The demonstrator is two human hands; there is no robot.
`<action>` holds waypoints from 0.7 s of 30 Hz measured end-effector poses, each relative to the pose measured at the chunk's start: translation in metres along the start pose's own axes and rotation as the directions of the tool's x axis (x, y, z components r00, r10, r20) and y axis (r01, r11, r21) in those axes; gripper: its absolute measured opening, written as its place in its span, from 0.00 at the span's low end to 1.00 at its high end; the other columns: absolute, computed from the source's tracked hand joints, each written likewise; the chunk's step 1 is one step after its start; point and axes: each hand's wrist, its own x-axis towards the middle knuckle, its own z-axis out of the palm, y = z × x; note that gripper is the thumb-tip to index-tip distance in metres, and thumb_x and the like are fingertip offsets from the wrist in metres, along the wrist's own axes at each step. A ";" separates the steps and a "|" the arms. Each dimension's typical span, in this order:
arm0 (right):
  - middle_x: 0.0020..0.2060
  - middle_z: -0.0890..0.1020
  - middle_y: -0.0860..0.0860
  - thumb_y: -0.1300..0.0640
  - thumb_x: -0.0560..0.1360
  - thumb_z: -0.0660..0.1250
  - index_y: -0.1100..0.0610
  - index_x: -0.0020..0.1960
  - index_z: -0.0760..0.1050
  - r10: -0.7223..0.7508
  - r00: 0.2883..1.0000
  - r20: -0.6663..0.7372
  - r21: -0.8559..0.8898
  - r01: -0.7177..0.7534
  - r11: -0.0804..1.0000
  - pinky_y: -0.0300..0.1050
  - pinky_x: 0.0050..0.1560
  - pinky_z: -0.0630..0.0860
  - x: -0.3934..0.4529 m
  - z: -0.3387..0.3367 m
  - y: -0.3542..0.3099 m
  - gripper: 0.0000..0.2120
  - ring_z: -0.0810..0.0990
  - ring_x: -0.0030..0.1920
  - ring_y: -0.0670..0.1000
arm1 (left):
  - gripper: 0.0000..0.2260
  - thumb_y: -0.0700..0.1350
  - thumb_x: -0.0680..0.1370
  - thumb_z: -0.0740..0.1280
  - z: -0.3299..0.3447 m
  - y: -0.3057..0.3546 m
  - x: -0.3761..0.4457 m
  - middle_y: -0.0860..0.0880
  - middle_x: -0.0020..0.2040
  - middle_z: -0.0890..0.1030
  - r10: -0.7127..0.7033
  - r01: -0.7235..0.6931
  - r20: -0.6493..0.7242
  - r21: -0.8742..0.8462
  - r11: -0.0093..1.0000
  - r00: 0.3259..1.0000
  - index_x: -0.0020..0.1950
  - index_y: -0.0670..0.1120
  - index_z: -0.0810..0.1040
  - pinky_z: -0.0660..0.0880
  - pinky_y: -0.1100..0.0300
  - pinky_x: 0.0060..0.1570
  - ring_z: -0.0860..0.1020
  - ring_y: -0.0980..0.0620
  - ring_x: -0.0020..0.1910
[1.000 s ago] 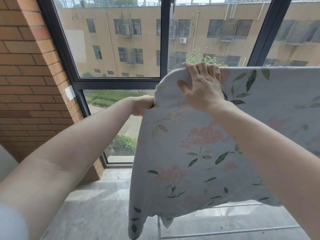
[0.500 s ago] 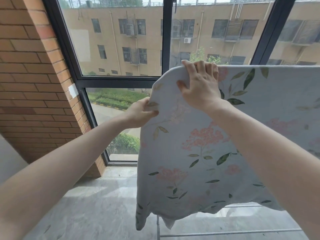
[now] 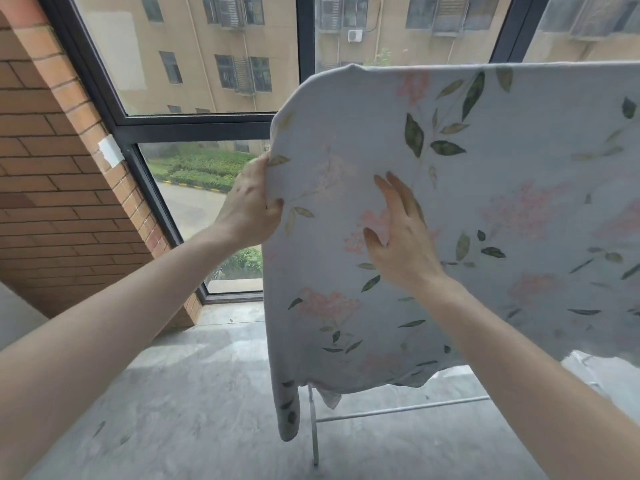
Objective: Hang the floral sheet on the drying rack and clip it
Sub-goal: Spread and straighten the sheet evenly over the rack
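Observation:
The floral sheet (image 3: 485,202), pale with pink flowers and green leaves, hangs draped over the top of the drying rack, whose upper bar is hidden under the cloth. My left hand (image 3: 251,206) grips the sheet's left edge, thumb on the front and fingers behind it. My right hand (image 3: 398,233) lies flat on the front of the sheet with straight, spread fingers, well below the top fold. The drying rack's white leg and lower rail (image 3: 313,424) show under the sheet's hem. No clip is in view.
A dark-framed window (image 3: 207,128) stands right behind the rack. A brick wall (image 3: 52,185) runs along the left. The grey concrete floor (image 3: 190,393) lies open at lower left.
My right hand has let go of the sheet's top fold and slid down onto its front face. My left hand has shifted slightly lower along the left edge. The camera has tilted down.

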 end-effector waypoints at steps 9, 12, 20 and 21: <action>0.78 0.60 0.40 0.56 0.82 0.65 0.44 0.81 0.58 0.417 0.871 0.258 0.124 -0.458 0.880 0.40 0.74 0.60 -0.138 0.062 0.067 0.30 0.61 0.77 0.42 | 0.24 0.42 0.78 0.71 0.065 -0.013 -0.105 0.52 0.78 0.67 0.157 -0.161 0.238 -0.004 0.987 0.959 0.73 0.52 0.73 0.61 0.51 0.77 0.63 0.49 0.76; 0.77 0.61 0.40 0.57 0.82 0.65 0.43 0.80 0.59 0.500 0.813 0.298 0.136 -0.555 0.821 0.42 0.76 0.61 -0.164 0.076 0.069 0.30 0.61 0.74 0.40 | 0.19 0.45 0.80 0.70 0.082 -0.024 -0.122 0.57 0.77 0.68 0.154 -0.167 0.420 -0.008 0.986 0.894 0.70 0.56 0.75 0.66 0.56 0.70 0.71 0.49 0.69; 0.73 0.65 0.37 0.57 0.81 0.66 0.42 0.78 0.61 0.634 0.728 0.261 0.079 -0.671 0.737 0.34 0.67 0.62 -0.193 0.058 0.074 0.29 0.64 0.70 0.36 | 0.17 0.48 0.81 0.68 0.120 -0.025 -0.115 0.60 0.76 0.68 0.202 -0.197 0.553 -0.068 0.978 0.809 0.70 0.57 0.75 0.68 0.58 0.71 0.68 0.53 0.74; 0.73 0.66 0.37 0.57 0.81 0.66 0.42 0.78 0.62 0.643 0.724 0.248 0.070 -0.676 0.734 0.33 0.67 0.61 -0.196 0.053 0.075 0.29 0.64 0.69 0.36 | 0.17 0.48 0.81 0.68 0.126 -0.020 -0.112 0.60 0.76 0.69 0.214 -0.202 0.557 -0.083 0.976 0.802 0.69 0.57 0.75 0.66 0.58 0.71 0.66 0.54 0.75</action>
